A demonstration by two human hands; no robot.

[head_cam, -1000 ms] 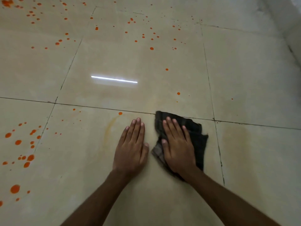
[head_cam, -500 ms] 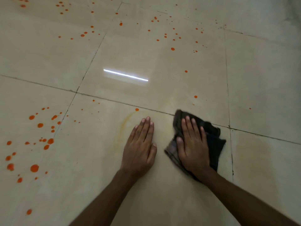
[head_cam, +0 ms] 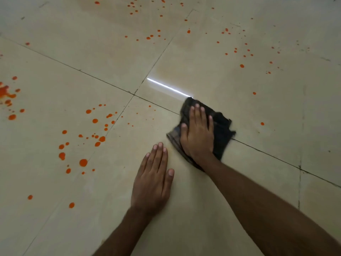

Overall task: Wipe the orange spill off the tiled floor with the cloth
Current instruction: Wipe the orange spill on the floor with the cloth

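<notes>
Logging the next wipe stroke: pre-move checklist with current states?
1. Right hand flat on the dark crumpled cloth: ok.
2. Cloth lying on the beige tiled floor: ok.
3. Left hand flat on floor, apart from cloth: ok.
4. Orange drops left of the left hand cleared: not ok.
5. Orange drops beyond the cloth cleared: not ok.
6. Cloth clean enough to absorb: cannot tell.

Dark crumpled cloth [head_cam: 222, 130] lies across a grout line; orange spill [head_cam: 83, 162] dots tiled floor [head_cam: 258, 111].
</notes>
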